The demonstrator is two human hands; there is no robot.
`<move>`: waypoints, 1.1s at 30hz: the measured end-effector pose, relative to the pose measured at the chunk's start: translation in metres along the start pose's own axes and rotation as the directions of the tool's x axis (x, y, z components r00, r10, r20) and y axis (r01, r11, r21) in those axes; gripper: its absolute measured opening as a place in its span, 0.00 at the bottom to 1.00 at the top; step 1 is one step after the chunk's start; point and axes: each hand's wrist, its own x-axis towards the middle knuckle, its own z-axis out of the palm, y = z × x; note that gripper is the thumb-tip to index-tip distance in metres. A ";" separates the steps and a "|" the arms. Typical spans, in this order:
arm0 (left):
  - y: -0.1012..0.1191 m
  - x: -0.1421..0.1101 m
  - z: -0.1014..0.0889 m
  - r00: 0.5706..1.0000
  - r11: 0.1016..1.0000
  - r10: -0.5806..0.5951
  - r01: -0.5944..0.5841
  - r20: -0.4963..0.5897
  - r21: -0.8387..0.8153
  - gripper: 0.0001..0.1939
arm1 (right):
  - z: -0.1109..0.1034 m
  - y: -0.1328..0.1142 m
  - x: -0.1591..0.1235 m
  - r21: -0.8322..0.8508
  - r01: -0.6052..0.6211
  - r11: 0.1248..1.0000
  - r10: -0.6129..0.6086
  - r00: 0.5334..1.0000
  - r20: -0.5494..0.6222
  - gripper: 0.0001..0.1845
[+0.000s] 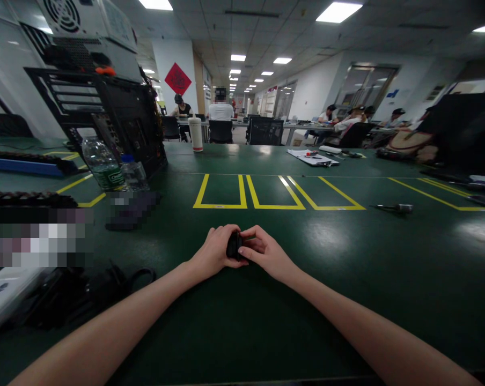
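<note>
A small, dark, boxy object (234,246) sits between my two hands over the middle of the green table; its exact kind does not show. My left hand (219,246) is wrapped round its left side, with the thumb below and the fingers over the top. From the right, the thumb and fingers of my right hand (265,251) pinch the object's edge. Much of it is hidden by my fingers. Beyond my hands, yellow tape outlines (274,207) mark the tabletop.
An open computer case (125,118), a large clear bottle (100,161) and a smaller blue-capped bottle (133,172) stand at left. Black cables (85,292) lie near my left forearm. A screwdriver (395,208) and a clipboard (313,157) lie to the right. People sit at farther tables.
</note>
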 end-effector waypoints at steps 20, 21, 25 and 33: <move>0.001 0.000 -0.001 1.000 1.000 0.010 -0.010 0.011 -0.019 0.29 | 0.000 -0.004 -0.001 -0.064 -0.003 0.998 0.003 1.000 -0.014 0.13; 0.001 0.000 -0.001 1.000 1.000 0.002 -0.002 0.007 -0.014 0.29 | 0.000 -0.005 -0.002 -0.075 -0.006 0.997 0.006 1.000 -0.006 0.13; 0.004 0.000 -0.004 1.000 1.000 -0.020 0.020 0.022 -0.004 0.28 | -0.002 -0.006 -0.004 -0.049 0.007 0.999 -0.005 0.999 0.032 0.14; 0.006 0.000 -0.007 0.999 1.000 -0.011 0.012 0.043 -0.028 0.28 | -0.002 -0.001 -0.001 0.000 0.004 1.000 -0.004 1.000 0.022 0.11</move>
